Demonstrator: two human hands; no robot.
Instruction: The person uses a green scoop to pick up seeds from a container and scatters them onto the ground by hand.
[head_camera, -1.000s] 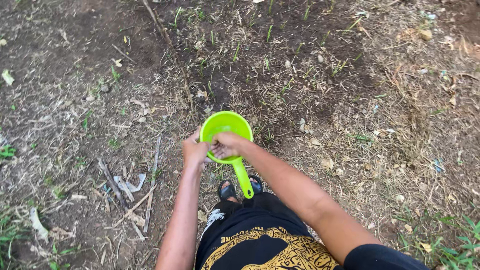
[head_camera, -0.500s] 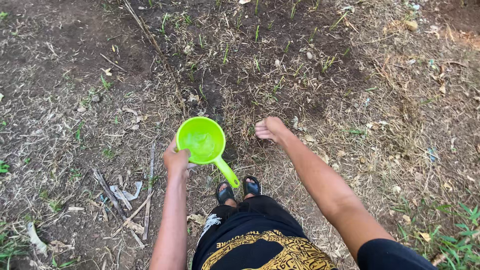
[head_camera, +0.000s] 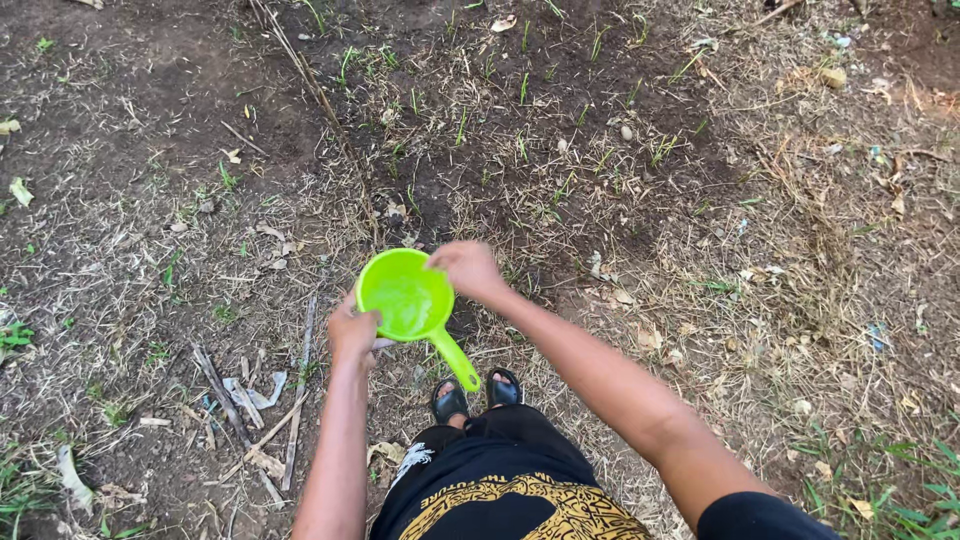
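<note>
Head view only. Left hand (head_camera: 352, 333) grips the green dipper (head_camera: 405, 295) by the bowl's near-left rim, fingers wrapped on the edge, held level over the ground just ahead of the sandals (head_camera: 476, 393). Handle sticks out toward the person, free, not held. Right hand (head_camera: 466, 268) at the far-right rim, fingers bunched and curled down at the edge; can't tell if it pinches anything or is just dipping in.

Progress, my read: mid-cycle. Dark, damp-looking soil patch (head_camera: 520, 130) with thin green sprouts (head_camera: 523, 88) lies ahead, so some looks wetted; dry straw ground around it not.

Dipper: bright lime plastic, round bowl, short straight handle. Inside looks glossy, likely a bit of water low down; level unclear.
</note>
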